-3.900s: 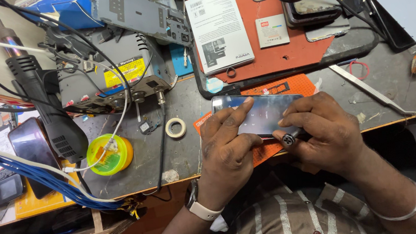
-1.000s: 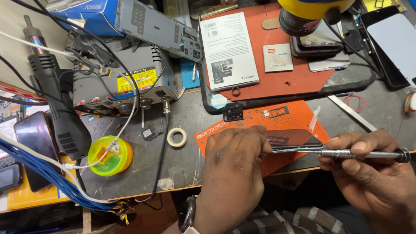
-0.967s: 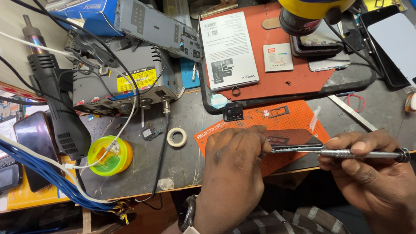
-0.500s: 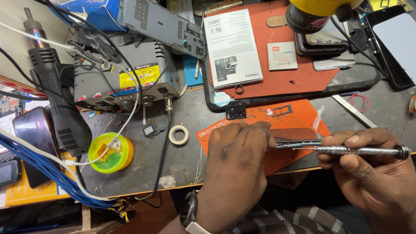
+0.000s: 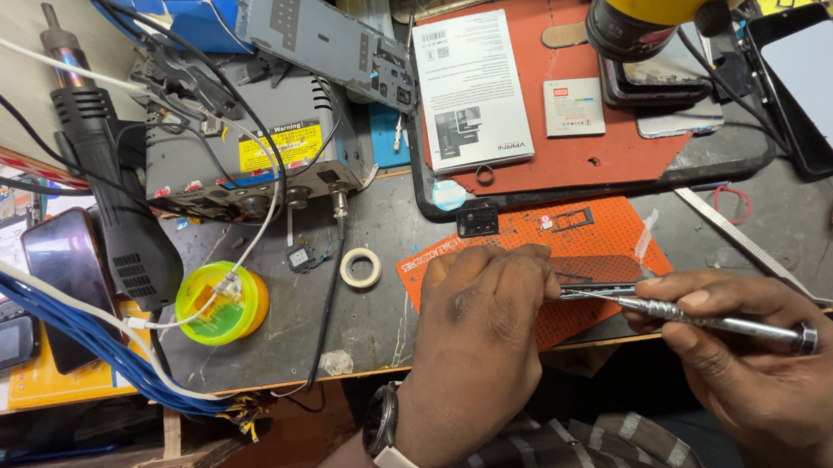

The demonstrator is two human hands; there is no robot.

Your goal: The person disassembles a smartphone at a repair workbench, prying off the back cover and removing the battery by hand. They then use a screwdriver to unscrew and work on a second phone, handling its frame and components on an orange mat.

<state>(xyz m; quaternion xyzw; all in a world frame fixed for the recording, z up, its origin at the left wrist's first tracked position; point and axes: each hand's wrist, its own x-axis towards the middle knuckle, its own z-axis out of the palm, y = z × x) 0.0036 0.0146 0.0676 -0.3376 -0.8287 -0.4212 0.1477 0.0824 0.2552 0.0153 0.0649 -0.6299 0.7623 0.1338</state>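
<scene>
A cluttered grey workbench (image 5: 394, 316) fills the view from above. The landmark is an orange perforated work mat (image 5: 578, 240) lying near the bench's front edge.

Beyond the mat, farther from the person, sits a large red tray mat (image 5: 619, 141) carrying a white printed leaflet (image 5: 472, 89). Left of the orange mat and farther back stands a grey soldering station box (image 5: 249, 158), with a black hot-air gun (image 5: 118, 210) lying farther left. Closer to the mat's left are a yellow-green round tin (image 5: 222, 303) and, just beside the mat, a small roll of tape (image 5: 360, 267).

On the orange mat's front part, the left hand (image 5: 481, 344), wearing a wristwatch with a white strap, is curled over a dark phone (image 5: 596, 271), gripping it at its left end and holding it on edge over the mat. To the mat's front right, the right hand (image 5: 750, 375) pinches a slim metal screwdriver (image 5: 715, 316) between thumb and fingers; its tip meets the phone's near edge.
</scene>
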